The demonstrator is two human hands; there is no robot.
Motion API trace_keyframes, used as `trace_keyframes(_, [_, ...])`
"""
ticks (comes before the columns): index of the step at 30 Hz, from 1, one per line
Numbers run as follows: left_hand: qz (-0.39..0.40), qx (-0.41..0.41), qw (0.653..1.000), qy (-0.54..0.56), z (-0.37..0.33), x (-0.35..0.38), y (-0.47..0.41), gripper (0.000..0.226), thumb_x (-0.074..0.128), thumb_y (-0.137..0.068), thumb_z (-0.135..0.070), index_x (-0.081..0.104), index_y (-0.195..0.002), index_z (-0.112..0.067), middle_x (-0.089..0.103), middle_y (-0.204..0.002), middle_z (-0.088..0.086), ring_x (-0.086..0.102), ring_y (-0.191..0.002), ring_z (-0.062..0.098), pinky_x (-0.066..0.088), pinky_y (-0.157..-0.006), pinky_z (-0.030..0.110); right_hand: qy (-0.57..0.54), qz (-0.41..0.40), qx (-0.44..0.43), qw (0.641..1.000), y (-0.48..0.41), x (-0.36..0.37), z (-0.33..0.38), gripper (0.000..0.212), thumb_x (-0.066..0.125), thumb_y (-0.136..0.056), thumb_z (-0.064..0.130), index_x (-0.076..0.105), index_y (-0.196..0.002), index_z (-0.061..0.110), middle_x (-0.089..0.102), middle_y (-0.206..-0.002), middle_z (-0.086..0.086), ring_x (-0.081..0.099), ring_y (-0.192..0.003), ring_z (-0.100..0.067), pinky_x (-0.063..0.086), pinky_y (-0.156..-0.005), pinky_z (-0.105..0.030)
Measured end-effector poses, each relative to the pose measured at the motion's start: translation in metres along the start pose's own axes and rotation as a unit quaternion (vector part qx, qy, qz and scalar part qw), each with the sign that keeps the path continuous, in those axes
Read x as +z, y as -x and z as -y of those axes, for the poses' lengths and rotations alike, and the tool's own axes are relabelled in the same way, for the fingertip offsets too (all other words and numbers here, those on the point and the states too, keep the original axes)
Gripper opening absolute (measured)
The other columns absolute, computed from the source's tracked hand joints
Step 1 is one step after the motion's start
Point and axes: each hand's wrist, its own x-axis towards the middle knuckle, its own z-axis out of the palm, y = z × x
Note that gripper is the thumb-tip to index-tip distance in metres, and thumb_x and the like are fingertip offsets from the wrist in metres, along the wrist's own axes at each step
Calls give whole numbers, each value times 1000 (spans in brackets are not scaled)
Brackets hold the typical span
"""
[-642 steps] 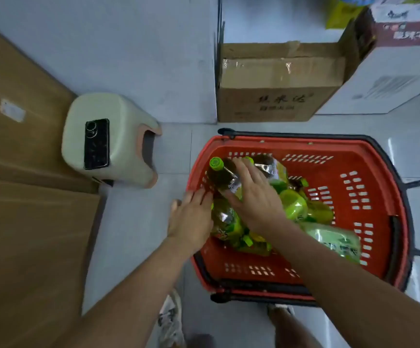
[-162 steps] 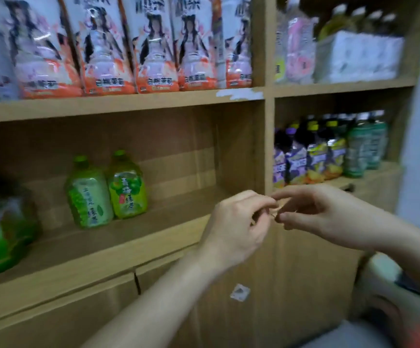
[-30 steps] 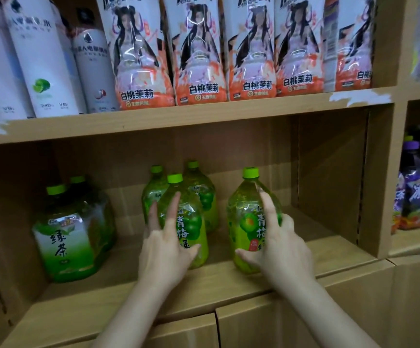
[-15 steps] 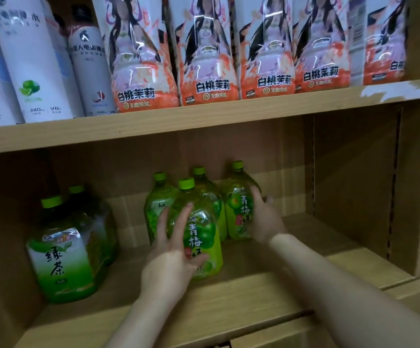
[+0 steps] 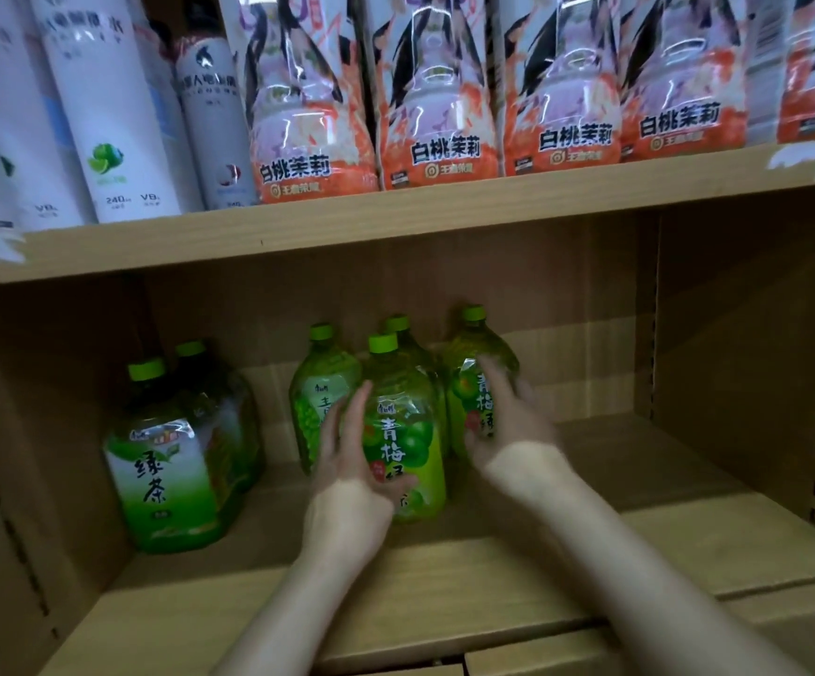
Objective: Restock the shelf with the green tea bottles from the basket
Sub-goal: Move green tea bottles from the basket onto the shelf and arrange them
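Green tea bottles (image 5: pixel 403 431) stand bunched in the middle of the wooden shelf (image 5: pixel 444 568), four green caps showing, all upright. From the head view, the left hand (image 5: pixel 351 475) is wrapped round the left side of the front bottle (image 5: pixel 407 451), fingers up the label, thumb under, gripping it. The right hand (image 5: pixel 507 422) is blurred, palm spread against the right-hand bottle (image 5: pixel 476 383) further back; fingers loose, no clear grasp. Towards the shelf's left wall sit two bigger green-labelled jugs (image 5: pixel 171 461), one behind the other. On the board above, white bottles (image 5: pixel 103 114) on the left, orange pouches (image 5: pixel 439 129) across to the right edge.
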Motion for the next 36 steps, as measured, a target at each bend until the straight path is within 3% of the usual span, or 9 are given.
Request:
trace_keyframes(4, [-4, -86, 988, 126, 19, -1, -1, 106, 85, -58, -25, 20, -136, -55, 48, -139, 0, 51, -125, 16, 44, -103, 44, -193, 87, -8, 977, 26, 39, 21, 83, 65, -71, 33, 21, -137, 58, 59, -129, 11, 59, -117, -13, 48, -100, -35])
trace_keyframes(9, [-18, -78, 997, 6, 35, -27, 6, 108, 80, -70, -14, 7, -142, -47, 54, -135, 2, 59, -115, 26, 49, -92, 34, -278, 154, -19, 948, 25, 61, 27, 84, 58, -72, 10, 25, -138, 51, 50, -140, 8, 52, -124, -9, 43, -106, -38])
trace_keyframes(14, [14, -23, 992, -123, 33, -45, 14, 118, 79, -71, -26, -13, -135, -61, 45, -145, 1, 56, -119, 26, 50, -94, 39, -188, 165, -38, 968, 18, 75, 34, 84, 45, -67, 14, 12, -135, 50, 48, -142, -8, 51, -126, -29, 43, -104, -46])
trace_keyframes(21, [14, -49, 982, -182, 25, -40, 15, 120, 73, -77, -26, -30, -128, -61, 39, -146, 6, 63, -103, 31, 55, -79, 39, -137, 234, -40, 962, 13, 68, 37, 99, 45, -65, 11, 0, -148, 39, 21, -158, -4, 31, -141, -22, 31, -114, -42])
trace_keyframes(24, [36, -77, 976, -201, 20, -44, 15, 118, 73, -77, -29, -28, -131, -57, 42, -143, 7, 62, -103, 32, 53, -80, 40, -75, 243, -16, 967, 19, 55, 46, 96, 49, -73, 12, -3, -148, 43, 29, -154, -7, 51, -125, -28, 45, -102, -36])
trace_keyframes(27, [41, -88, 973, -207, 10, -54, 15, 115, 73, -76, -24, -18, -139, -51, 42, -141, 9, 52, -115, 32, 49, -88, 42, -62, 194, -15, 979, 37, 31, 48, 75, 49, -85, 4, 21, -149, 31, 46, -144, -9, 59, -112, -29, 49, -83, -25])
trace_keyframes(30, [7, -60, 969, -239, -10, -59, 24, 96, 69, -78, -17, 6, -147, -38, 26, -150, 10, 33, -132, 34, 39, -102, 41, -160, 125, -2, 979, 67, -8, 39, 50, 45, -85, -9, 55, -125, 20, 64, -119, -10, 67, -92, -30, 54, -84, -42])
trace_keyframes(33, [-11, 85, 989, -121, -49, -45, 46, 52, 61, -84, -14, 48, -133, -23, 50, -131, 5, 52, -115, 24, 47, -94, 37, -252, 65, 52, 964, 107, -65, 27, 37, 40, -87, -17, 64, -108, 2, 68, -82, -11, 64, -61, -15, 54, -62, -26])
trace_keyframes(36, [64, 164, 984, 22, -98, -13, 74, 24, 58, -85, -17, 70, -106, -19, 68, -100, -2, 63, -86, 12, 54, -76, 33, -230, 37, 64, 970, 156, -123, 13, 31, 45, -90, -12, 66, -100, 8, 71, -81, -13, 66, -65, -22, 53, -57, -19])
